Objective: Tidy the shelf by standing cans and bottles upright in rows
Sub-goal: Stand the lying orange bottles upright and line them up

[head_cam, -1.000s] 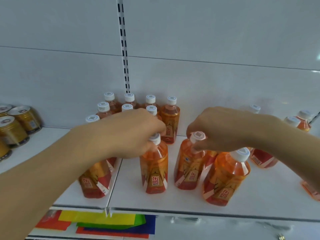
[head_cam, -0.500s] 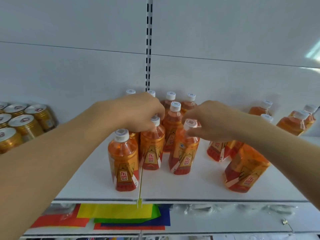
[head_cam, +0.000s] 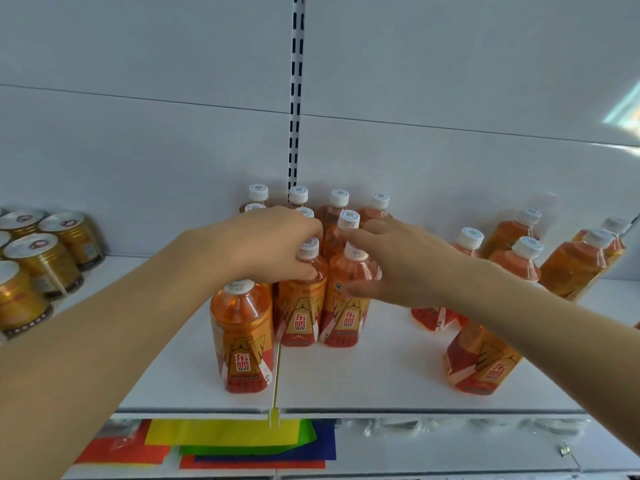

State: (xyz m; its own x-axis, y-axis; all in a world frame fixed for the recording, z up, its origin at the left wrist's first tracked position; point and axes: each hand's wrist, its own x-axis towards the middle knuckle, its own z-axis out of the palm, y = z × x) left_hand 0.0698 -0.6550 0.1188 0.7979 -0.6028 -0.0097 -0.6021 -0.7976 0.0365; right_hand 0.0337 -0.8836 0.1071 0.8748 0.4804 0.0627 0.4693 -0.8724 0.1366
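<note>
Both bare forearms reach in from the lower corners, converging toward twelve o'clock. Left hand (head_cam: 273, 247) curls downward, fingers wrapped around a bottle neck (head_cam: 308, 252). Right hand (head_cam: 398, 265) lies at three o'clock of it, fingers extended, thumb low, touching a neighbouring bottle (head_cam: 349, 292).

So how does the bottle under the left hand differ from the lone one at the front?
The left hand grips the held bottle at its neck; the front bottle stands untouched. The held bottle sits beside a neighbouring bottle; the front one stands apart, nearer the edge. Both are upright, orange, white-capped.
</note>
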